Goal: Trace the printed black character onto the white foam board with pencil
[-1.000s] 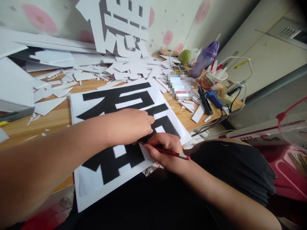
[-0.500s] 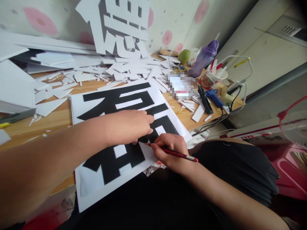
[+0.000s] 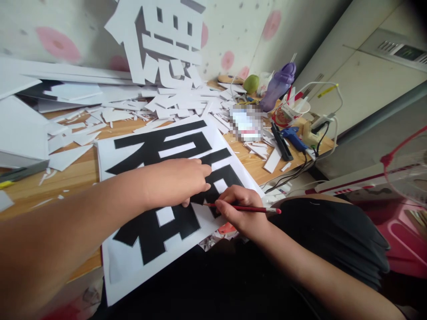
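Observation:
A black cut-out character (image 3: 187, 223) with square openings lies on a large white sheet (image 3: 125, 284) at the table's front. My left hand (image 3: 182, 180) rests across the character from the left, pressing on it with its fingers spread and partly bent. In my right hand (image 3: 243, 206) is a dark red pencil (image 3: 248, 208), pinched between thumb and fingers. The pencil leans low, its red end to the right. Its tip meets the sheet area beside an edge of the black character, close to my left fingertips. A finely drawn mark there is too small to make out.
A white cut-out character (image 3: 167, 40) leans on the wall behind a heap of white scraps (image 3: 180, 104). A blurred-out phone (image 3: 247, 122), a blue glue gun (image 3: 295, 138), a purple bottle (image 3: 278, 86) and a paper cup (image 3: 287, 114) stand at the right. A cutter (image 3: 25, 171) lies at left.
The view has tilted slightly, so the table appears a little lower and to the left. The pencil's back end has swung up to lie flatter; my left hand stays on the character.

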`<action>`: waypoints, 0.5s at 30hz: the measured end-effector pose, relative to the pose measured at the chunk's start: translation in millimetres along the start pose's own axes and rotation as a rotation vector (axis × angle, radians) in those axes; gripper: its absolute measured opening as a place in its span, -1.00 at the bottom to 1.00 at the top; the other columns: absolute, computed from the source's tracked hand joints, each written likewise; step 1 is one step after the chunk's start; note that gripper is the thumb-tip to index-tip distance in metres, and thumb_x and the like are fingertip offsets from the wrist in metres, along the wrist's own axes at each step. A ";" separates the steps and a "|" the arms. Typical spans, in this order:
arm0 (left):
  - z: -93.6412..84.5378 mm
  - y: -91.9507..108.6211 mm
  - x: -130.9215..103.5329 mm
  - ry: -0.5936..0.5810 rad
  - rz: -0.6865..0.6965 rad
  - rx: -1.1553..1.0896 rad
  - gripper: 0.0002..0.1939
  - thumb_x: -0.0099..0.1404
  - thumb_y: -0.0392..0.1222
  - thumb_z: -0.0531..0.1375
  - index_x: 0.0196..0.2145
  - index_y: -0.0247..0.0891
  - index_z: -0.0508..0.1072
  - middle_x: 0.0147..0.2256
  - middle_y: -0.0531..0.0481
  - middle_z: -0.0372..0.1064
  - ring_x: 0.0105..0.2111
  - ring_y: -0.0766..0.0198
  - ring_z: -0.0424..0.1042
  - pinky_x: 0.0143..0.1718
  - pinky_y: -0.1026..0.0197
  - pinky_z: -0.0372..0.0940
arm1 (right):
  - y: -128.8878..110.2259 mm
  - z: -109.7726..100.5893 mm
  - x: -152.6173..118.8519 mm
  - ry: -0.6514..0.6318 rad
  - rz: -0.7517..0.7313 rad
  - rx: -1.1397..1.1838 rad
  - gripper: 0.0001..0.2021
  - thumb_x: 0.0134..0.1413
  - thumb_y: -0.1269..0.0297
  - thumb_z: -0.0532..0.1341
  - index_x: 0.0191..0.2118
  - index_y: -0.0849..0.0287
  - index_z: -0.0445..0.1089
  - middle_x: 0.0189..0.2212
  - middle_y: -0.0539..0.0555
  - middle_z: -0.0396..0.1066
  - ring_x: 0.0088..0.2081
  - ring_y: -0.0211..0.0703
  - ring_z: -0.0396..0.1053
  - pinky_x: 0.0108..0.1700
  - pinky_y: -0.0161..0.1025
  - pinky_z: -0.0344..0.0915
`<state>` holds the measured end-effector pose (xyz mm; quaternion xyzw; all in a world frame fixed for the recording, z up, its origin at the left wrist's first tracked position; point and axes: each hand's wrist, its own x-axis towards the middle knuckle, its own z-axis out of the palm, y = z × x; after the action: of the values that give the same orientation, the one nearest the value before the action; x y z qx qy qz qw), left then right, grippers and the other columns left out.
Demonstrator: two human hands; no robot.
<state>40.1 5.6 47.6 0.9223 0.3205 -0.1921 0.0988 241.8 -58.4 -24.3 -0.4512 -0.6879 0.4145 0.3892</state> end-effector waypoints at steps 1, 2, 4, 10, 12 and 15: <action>-0.2 0.0 -0.3 0.001 -0.004 -0.004 -0.56 0.24 -0.42 0.28 0.07 -0.21 0.58 -0.22 -0.06 0.41 -0.27 0.19 0.41 -0.47 0.24 0.08 | 0.4 0.1 0.3 0.001 0.002 0.013 -0.77 0.11 0.25 0.30 -0.53 0.13 0.36 -0.60 0.02 0.46 -0.56 -0.24 0.38 -0.52 -0.33 0.28; -0.3 -0.1 -0.5 0.005 -0.005 -0.006 -0.56 0.24 -0.42 0.27 0.07 -0.21 0.58 -0.23 -0.06 0.41 -0.25 0.18 0.41 -0.47 0.23 0.09 | 0.7 0.3 0.6 -0.003 0.000 0.013 -0.77 0.11 0.24 0.30 -0.53 0.13 0.36 -0.60 0.02 0.47 -0.56 -0.24 0.38 -0.52 -0.33 0.27; -0.3 -0.6 -0.6 0.017 0.003 -0.002 -0.58 0.25 -0.42 0.25 0.05 -0.19 0.59 -0.23 -0.06 0.41 -0.22 0.15 0.41 -0.45 0.22 0.10 | 0.8 0.7 1.3 -0.015 -0.016 -0.009 -0.76 0.10 0.24 0.31 -0.54 0.13 0.37 -0.60 0.02 0.46 -0.57 -0.25 0.36 -0.53 -0.34 0.26; 2.7 -4.1 1.2 0.060 0.048 0.018 -0.65 0.25 -0.40 0.28 -0.02 -0.20 0.62 -0.25 -0.08 0.42 -0.22 0.11 0.37 -0.45 0.17 0.07 | 0.8 3.2 4.1 0.028 -0.024 -0.059 -0.76 0.09 0.28 0.29 -0.57 0.13 0.35 -0.62 -0.01 0.42 -0.58 -0.28 0.33 -0.53 -0.35 0.23; 5.2 -5.7 1.7 0.075 0.057 0.016 -0.65 0.25 -0.40 0.29 -0.02 -0.20 0.62 -0.25 -0.08 0.43 -0.22 0.11 0.37 -0.45 0.17 0.06 | 0.2 4.7 4.3 0.056 -0.009 -0.068 -0.75 0.08 0.28 0.28 -0.58 0.12 0.32 -0.64 -0.03 0.39 -0.59 -0.29 0.30 -0.54 -0.36 0.20; 8.9 -8.2 1.9 0.088 0.071 0.012 -0.63 0.21 -0.41 0.32 -0.04 -0.20 0.63 -0.25 -0.07 0.43 -0.23 0.12 0.37 -0.46 0.18 0.05 | -1.7 7.4 3.0 0.088 0.028 -0.096 -0.75 0.05 0.29 0.28 -0.59 0.11 0.28 -0.66 -0.04 0.35 -0.61 -0.30 0.25 -0.57 -0.36 0.15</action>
<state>33.7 10.4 38.2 0.9412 0.2906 -0.1496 0.0859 233.7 -57.6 -24.9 -0.4967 -0.6826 0.3664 0.3912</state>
